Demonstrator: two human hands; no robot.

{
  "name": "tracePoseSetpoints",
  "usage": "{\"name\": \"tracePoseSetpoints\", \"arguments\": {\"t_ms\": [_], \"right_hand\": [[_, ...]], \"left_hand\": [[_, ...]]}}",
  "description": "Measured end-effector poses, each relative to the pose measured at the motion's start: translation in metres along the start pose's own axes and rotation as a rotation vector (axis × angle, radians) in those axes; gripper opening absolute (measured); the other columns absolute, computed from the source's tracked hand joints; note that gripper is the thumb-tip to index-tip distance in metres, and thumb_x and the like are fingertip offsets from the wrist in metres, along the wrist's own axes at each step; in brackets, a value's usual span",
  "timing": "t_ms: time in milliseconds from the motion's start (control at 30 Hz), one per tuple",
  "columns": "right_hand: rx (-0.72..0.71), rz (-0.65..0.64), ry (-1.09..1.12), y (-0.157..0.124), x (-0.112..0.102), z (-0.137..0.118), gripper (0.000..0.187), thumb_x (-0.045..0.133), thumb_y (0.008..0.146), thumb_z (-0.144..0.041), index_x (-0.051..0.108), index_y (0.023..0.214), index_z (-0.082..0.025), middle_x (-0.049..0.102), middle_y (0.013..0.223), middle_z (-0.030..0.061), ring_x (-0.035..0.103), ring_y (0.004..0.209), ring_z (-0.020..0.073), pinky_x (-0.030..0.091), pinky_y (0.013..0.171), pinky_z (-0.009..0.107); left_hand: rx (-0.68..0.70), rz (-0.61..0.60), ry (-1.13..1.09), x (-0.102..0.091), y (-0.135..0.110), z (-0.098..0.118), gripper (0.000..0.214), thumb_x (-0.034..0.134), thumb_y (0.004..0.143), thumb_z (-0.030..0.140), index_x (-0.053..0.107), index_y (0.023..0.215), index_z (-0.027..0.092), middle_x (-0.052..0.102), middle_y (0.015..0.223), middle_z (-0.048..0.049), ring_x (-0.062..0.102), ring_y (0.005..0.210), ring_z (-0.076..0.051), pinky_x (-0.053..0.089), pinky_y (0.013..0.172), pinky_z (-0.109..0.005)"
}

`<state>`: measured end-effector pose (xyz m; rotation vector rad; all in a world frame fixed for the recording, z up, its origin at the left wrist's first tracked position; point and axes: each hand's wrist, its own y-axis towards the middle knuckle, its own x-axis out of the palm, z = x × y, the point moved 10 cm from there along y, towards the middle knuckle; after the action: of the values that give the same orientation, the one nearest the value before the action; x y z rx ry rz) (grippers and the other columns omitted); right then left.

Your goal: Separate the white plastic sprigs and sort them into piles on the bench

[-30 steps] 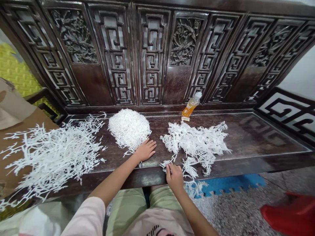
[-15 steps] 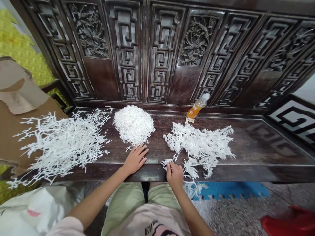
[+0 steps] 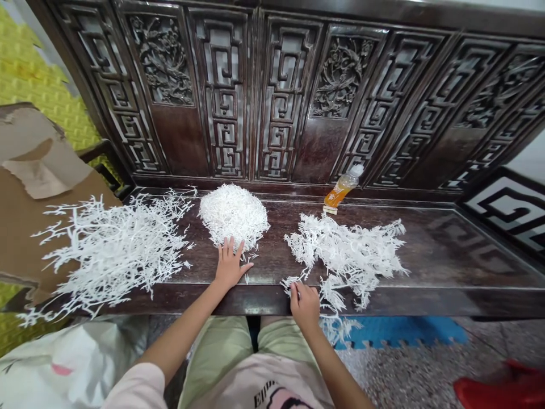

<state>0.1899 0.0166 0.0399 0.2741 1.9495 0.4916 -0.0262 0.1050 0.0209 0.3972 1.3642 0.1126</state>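
Observation:
My left hand [image 3: 230, 266] is open, its fingers spread at the front edge of a rounded heap of small white slivers [image 3: 234, 213]. A few loose slivers lie beside its thumb. My right hand [image 3: 305, 304] is closed at the bench's front edge, thumb against the curled fingers; whatever they pinch is hidden. Just beyond its thumb lies the tip of a white feathery sprig, part of a loose pile of white feathery sprigs [image 3: 349, 250] on the right. Farther left spreads a tangled pile of bare white branching stems [image 3: 123, 244].
The dark wooden bench [image 3: 443, 250] has a carved back [image 3: 179, 139]. A bottle of orange drink [image 3: 338, 190] stands behind the right pile. Cardboard [image 3: 55, 227] lies at left, above a whitish bag [image 3: 93, 358]. A blue mat [image 3: 409, 330] and something red [image 3: 502, 389] are on the floor.
My left hand has moved forward and slightly left, its fingers now at the heap and its thumb spread out. The right hand stays almost where it was, still closed.

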Motion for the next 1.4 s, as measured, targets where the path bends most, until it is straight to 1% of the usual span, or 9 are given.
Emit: {"name": "tracePoseSetpoints", "arguments": {"t_ms": [233,433,500,567,667,767,867,1067,1400], "right_hand": [[-0.002,0.002,0.003,0.000,-0.002,-0.001,0.029,0.033,0.087,-0.027,0.055,0.072,-0.016,0.058,0.062,0.0033,0.049,0.061,0.0142,0.026,0.061,0.026],[-0.014,0.020,0.007,0.001,-0.004,-0.002,0.030,0.032,0.088,-0.028,0.056,0.073,-0.016,0.059,0.063,0.0035,0.050,0.061,0.0138,0.027,0.061,0.026],[-0.019,0.026,0.008,0.000,-0.004,-0.002,0.029,0.033,0.088,-0.027,0.056,0.074,-0.016,0.059,0.064,0.0035,0.050,0.061,0.0139,0.027,0.061,0.026],[-0.027,0.029,0.008,0.000,-0.003,-0.002,0.029,0.033,0.088,-0.027,0.056,0.074,-0.016,0.059,0.064,0.0038,0.051,0.062,0.0141,0.027,0.062,0.026],[-0.031,0.027,0.008,0.000,-0.002,-0.002,0.028,0.033,0.088,-0.027,0.056,0.075,-0.016,0.060,0.065,0.0040,0.051,0.062,0.0143,0.028,0.062,0.026],[-0.023,0.025,0.007,0.000,-0.002,-0.002,0.028,0.033,0.087,-0.027,0.055,0.074,-0.016,0.059,0.064,0.0038,0.051,0.061,0.0145,0.028,0.062,0.026],[-0.023,0.027,0.008,0.000,-0.003,-0.003,0.028,0.033,0.087,-0.027,0.055,0.074,-0.016,0.060,0.064,0.0042,0.051,0.062,0.0147,0.028,0.062,0.027],[-0.025,0.024,0.017,0.000,-0.003,-0.002,0.029,0.033,0.088,-0.027,0.055,0.075,-0.016,0.060,0.065,0.0042,0.051,0.063,0.0150,0.028,0.063,0.026],[-0.030,0.030,0.023,-0.001,-0.003,-0.002,0.027,0.033,0.087,-0.028,0.056,0.077,-0.016,0.061,0.067,0.0045,0.051,0.063,0.0153,0.028,0.062,0.026]], "left_hand": [[0.115,-0.029,-0.018,0.006,0.015,-0.003,0.068,0.036,0.076,0.058,0.027,0.133,0.022,0.016,0.142,-0.0110,0.005,0.131,-0.031,0.014,0.102,-0.054],[0.036,-0.013,-0.006,-0.008,0.030,-0.028,0.065,0.034,0.077,0.056,0.029,0.132,0.022,0.019,0.141,-0.0122,0.009,0.130,-0.031,0.014,0.103,-0.052],[0.031,-0.009,-0.026,-0.015,0.025,-0.024,0.064,0.033,0.078,0.056,0.031,0.131,0.022,0.022,0.140,-0.0126,0.012,0.130,-0.030,0.015,0.103,-0.051],[0.045,-0.023,-0.051,-0.018,0.013,-0.013,0.062,0.033,0.077,0.057,0.033,0.129,0.022,0.025,0.138,-0.0125,0.016,0.129,-0.029,0.015,0.103,-0.050],[0.021,-0.060,-0.063,-0.014,-0.012,0.001,0.070,0.037,0.073,0.062,0.031,0.130,0.022,0.024,0.138,-0.0143,0.016,0.128,-0.032,0.015,0.101,-0.056],[-0.109,-0.063,-0.055,-0.008,-0.031,-0.004,0.084,0.043,0.066,0.066,0.026,0.132,0.019,0.019,0.139,-0.0188,0.011,0.128,-0.038,0.014,0.096,-0.062],[-0.220,-0.052,-0.065,0.000,-0.036,-0.017,0.092,0.045,0.062,0.069,0.022,0.134,0.017,0.015,0.139,-0.0214,0.007,0.128,-0.039,0.014,0.095,-0.063],[-0.202,-0.033,-0.080,0.012,-0.029,-0.019,0.086,0.037,0.069,0.067,0.021,0.134,0.014,0.012,0.141,-0.0211,0.005,0.129,-0.036,0.019,0.097,-0.057],[-0.260,0.047,-0.018,0.007,0.004,-0.046,0.082,0.030,0.073,0.065,0.019,0.135,0.012,0.016,0.140,-0.0197,0.007,0.130,-0.034,0.014,0.100,-0.056]]}}
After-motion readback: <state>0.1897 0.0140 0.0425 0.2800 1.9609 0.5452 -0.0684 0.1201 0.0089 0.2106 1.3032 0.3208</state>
